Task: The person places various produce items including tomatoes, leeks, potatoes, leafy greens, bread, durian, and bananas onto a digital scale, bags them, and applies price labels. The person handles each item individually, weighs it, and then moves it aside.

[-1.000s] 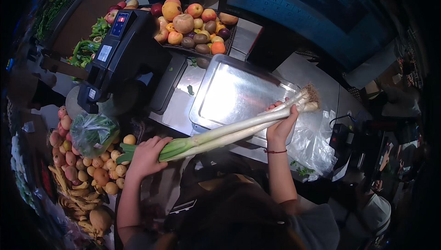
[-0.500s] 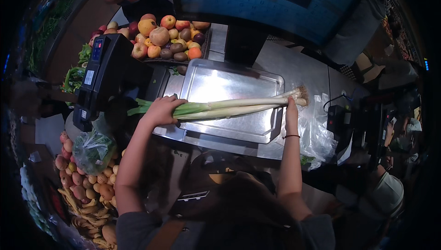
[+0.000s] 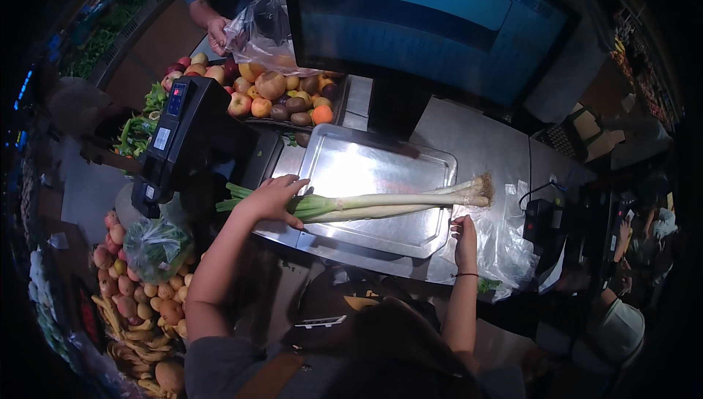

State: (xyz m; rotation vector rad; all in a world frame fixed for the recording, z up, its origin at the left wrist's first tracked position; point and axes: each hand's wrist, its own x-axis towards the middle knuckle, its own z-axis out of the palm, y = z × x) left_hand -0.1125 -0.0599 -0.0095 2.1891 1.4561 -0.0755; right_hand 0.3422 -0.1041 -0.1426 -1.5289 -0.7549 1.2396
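Observation:
Long leeks (image 3: 395,201) with white stalks and a rooty end lie across the shiny metal weighing tray (image 3: 381,150), green tops hanging over its left edge. My left hand (image 3: 274,197) is closed over the green part of the leeks at the tray's left edge. Off the leeks, my right hand (image 3: 463,234) rests by the tray's front right corner with fingers loose, beside a clear plastic bag (image 3: 505,245).
A black scale terminal (image 3: 190,135) stands left of the tray, a large screen (image 3: 425,18) behind it. Piled fruit (image 3: 278,95) lies at the back, where another person's hand (image 3: 217,32) holds a bag. Bagged greens (image 3: 157,245) and more fruit (image 3: 146,296) sit lower left.
The leeks have come down flat onto the tray. My right hand has let go of the root end and dropped to the tray's front corner. My left hand stays on the green tops.

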